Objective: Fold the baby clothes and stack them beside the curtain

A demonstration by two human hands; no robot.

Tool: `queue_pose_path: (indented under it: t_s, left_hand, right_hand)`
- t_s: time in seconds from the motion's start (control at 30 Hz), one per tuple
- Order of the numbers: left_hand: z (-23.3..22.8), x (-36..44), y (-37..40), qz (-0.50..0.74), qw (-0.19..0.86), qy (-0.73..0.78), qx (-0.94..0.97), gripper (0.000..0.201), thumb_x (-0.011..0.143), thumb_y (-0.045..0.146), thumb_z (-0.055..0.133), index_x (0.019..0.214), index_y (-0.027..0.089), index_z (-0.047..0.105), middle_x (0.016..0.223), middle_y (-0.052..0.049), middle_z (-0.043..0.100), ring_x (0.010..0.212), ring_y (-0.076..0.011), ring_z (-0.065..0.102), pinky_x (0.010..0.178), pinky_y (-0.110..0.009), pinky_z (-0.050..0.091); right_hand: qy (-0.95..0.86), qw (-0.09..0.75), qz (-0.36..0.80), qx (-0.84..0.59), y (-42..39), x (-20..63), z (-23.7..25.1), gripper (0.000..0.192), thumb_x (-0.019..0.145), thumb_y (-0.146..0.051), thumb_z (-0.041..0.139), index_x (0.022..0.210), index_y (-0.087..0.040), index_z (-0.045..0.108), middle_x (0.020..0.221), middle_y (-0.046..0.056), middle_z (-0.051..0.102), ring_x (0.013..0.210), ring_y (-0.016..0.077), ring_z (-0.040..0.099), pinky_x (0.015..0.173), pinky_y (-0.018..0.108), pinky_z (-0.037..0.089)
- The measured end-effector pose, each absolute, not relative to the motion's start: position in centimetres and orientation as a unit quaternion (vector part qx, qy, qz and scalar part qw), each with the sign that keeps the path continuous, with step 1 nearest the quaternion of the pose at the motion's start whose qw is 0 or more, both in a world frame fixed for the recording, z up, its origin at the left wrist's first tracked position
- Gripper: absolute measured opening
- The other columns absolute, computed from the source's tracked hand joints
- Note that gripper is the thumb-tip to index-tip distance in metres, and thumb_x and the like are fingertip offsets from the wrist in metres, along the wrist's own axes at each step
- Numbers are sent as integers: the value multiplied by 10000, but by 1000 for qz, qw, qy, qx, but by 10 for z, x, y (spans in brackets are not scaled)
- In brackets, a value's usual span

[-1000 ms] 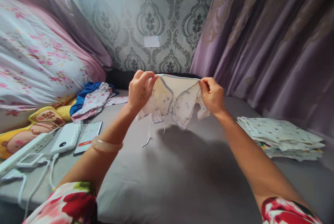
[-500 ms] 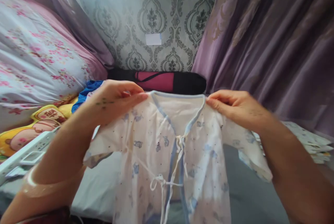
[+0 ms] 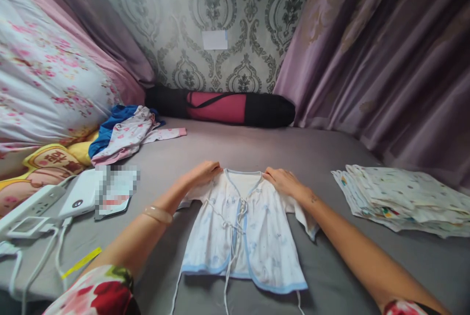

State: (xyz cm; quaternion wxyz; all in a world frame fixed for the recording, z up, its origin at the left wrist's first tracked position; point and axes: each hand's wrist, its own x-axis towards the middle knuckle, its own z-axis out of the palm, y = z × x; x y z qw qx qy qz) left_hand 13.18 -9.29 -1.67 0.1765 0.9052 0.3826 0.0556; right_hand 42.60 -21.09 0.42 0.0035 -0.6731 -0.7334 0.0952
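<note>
White shirt (image 3: 257, 236) has come down, neckline (image 3: 244, 173) between both hands (image 3: 204, 174) (image 3: 284, 181).

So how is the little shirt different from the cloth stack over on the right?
The little shirt is a single layer spread out, but the cloth stack is folded into many layers. The left hand and right hand grip the little shirt's shoulders; neither touches the cloth stack. Both are mostly white with small prints.

Soft matt cloth shirt (image 3: 270, 244), smooth plastic power strip (image 3: 40, 203), satiny curtain (image 3: 389, 60).
</note>
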Motion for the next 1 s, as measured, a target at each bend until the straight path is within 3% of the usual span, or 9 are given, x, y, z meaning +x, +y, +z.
queue_pose_path:
  t_s: [0.17,0.4,0.83,1.0]
  left_hand:
    - [-20,137,-77,22,90,386,918,386,986,441,242,968,209,550,857,-81,659,779,-205,626,709,-292,416]
    - [-19,153,-39,-1,50,373,926,376,997,401,235,972,187,543,911,-109,669,825,-226,636,731,-310,416]
    - [-16,187,34,17,62,470,881,369,978,402,296,1034,174,580,1005,-136,678,903,-242,644,739,-300,421]
    - [-18,192,36,41,85,491,866,339,937,410,390,971,167,624,976,-118,687,902,-225,638,697,-264,416]
  right_hand:
    - [-725,-79,17,-684,-196,424,-1,344,1024,-409,258,1087,-196,521,983,128,712,906,280,687,705,311,418]
    - [-725,-92,-6,-682,-156,434,-9,356,1024,-417,253,1130,-200,515,1075,140,694,969,261,680,739,301,432]
    - [-700,-39,42,-712,-74,453,-10,359,1018,-402,297,1168,-181,537,1177,157,646,1078,276,614,836,351,415]
    - [-695,50,76,-713,-62,451,-16,294,996,-328,386,1165,-174,570,1231,132,602,1152,218,537,895,290,381]
